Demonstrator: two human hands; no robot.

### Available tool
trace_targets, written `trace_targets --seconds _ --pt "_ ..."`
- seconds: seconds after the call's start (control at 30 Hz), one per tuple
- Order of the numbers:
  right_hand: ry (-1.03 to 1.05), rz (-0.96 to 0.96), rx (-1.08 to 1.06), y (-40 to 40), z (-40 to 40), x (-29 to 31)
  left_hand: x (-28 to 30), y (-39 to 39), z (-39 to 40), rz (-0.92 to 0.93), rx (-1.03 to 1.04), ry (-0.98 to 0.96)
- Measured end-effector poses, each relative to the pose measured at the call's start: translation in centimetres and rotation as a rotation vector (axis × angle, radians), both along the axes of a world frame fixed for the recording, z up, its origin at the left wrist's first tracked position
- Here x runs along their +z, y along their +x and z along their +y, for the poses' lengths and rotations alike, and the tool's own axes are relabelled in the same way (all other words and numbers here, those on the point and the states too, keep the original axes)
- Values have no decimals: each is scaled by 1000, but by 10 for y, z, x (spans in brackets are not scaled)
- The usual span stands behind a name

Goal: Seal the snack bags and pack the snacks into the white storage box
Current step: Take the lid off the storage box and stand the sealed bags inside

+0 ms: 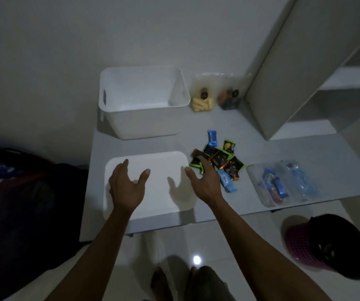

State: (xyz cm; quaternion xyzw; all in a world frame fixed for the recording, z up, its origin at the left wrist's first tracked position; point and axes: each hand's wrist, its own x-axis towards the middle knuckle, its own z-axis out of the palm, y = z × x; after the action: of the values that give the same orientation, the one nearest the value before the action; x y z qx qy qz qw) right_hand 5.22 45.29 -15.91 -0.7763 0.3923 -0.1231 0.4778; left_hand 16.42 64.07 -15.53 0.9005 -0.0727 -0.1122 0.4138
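Observation:
The white storage box (118, 118) stands open at the back of the low white table (261, 153). Its flat white lid (159, 192) lies in front of it. My left hand (127, 185) hovers over the lid's left part with fingers spread. My right hand (203, 179) is over the lid's right edge, fingers spread, fingertips near a pile of several small wrapped snacks (220, 161). Two clear bags stand at the back: one with yellow sticks (202, 98), one with dark snacks (230, 97). Two clear bags with blue packets (283, 183) lie flat on the right.
A tall white cabinet panel (283, 72) rises at the back right of the table. Dark fabric (23, 203) lies on the left. A pink mesh basket with a black bag (326, 246) sits on the tiled floor at right. My feet show at the bottom.

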Motion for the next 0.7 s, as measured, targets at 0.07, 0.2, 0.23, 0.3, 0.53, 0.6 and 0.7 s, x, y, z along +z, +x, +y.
trace_targets --seconds 0.07,0.2,0.23,0.3,0.53,0.6,0.7 --pt "-6 -52 -30 0 -16 17 18 1 -23 0 -41 -87" --pt "34 -86 -94 -9 -55 45 40 0 -76 -9 -110 -192" --pt "25 -78 -109 -12 -67 48 42 -1 -92 -2 -124 -213" --pt "-11 -70 -134 -15 -98 52 47 -3 -124 -3 -147 -245" --pt "-58 -43 -146 9 -232 60 45 17 -247 -18 -201 -297" --pt "-45 -37 -124 28 -271 62 45 35 -281 -26 -193 -283" --pt "-67 2 -93 62 -327 63 48 69 -329 -62 -140 -239"
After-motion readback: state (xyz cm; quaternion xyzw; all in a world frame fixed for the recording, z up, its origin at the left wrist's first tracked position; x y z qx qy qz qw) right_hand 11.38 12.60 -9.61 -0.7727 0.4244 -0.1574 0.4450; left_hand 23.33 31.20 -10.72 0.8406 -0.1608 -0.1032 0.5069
